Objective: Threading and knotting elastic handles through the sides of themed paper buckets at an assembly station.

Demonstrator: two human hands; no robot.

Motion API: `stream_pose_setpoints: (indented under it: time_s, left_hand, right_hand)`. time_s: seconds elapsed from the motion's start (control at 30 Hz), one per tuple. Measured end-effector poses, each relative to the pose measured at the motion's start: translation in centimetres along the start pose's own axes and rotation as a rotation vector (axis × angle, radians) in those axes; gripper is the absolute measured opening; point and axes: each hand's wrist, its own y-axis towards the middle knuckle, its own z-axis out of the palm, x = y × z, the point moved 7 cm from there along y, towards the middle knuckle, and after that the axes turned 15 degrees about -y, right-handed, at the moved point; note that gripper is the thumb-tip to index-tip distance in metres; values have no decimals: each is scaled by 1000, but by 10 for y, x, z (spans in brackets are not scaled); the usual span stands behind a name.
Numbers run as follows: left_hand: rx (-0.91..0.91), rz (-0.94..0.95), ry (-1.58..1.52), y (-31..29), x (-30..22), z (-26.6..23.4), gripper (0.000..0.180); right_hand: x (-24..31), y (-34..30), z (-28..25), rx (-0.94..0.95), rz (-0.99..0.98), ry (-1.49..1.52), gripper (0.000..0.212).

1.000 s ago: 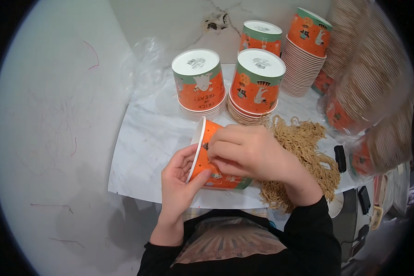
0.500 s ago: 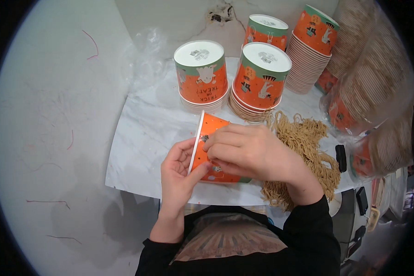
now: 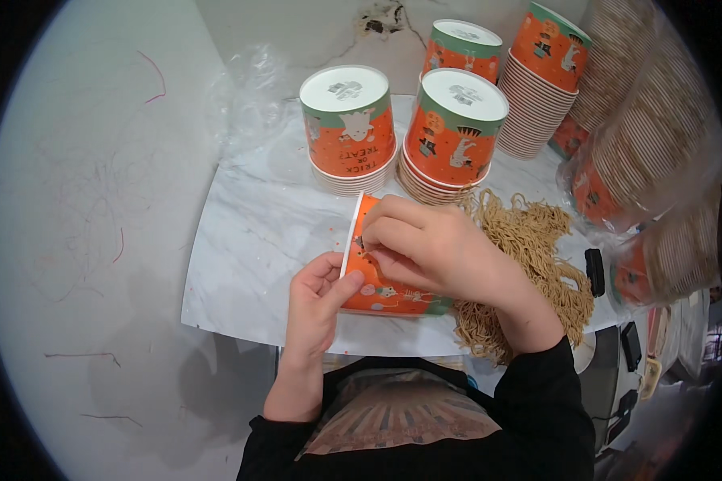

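Note:
An orange and green printed paper bucket (image 3: pixel 389 301) lies on its side near the table's front edge, its white rim facing left. My left hand (image 3: pixel 313 309) grips that rim, thumb on the outer wall and fingers reaching inside. Against the upper side of the wall, close to the rim, the fingers of my right hand (image 3: pixel 429 244) are pinched together. What they hold, if anything, is hidden. A tangled heap of tan cords (image 3: pixel 525 260) lies beside my right wrist.
Upside-down bucket stacks stand behind my hands, one at left (image 3: pixel 349 132), one at centre (image 3: pixel 456 128); taller stacks (image 3: pixel 537 100) rise farther back. Bagged buckets (image 3: pixel 642 136) line the right. A small black object (image 3: pixel 594 272) lies past the cords. Clear plastic wrap (image 3: pixel 257 96) sits back left.
The bucket has shifted slightly right and its rim tilts differently. My right hand has moved up a little along the wall, and my left thumb has shifted up near the rim.

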Motion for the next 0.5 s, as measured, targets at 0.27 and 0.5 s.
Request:
stream_pose_setpoints:
  time_s: [0.27, 0.5]
  left_hand:
    - [-220, -55, -88, 1, -1, -4, 34]
    - [-169, -97, -101, 3, 2, -10, 30]
  right_hand:
    - [8, 0, 6, -24, -87, -131, 20]
    - [13, -2, 12, 1, -119, -232, 23]
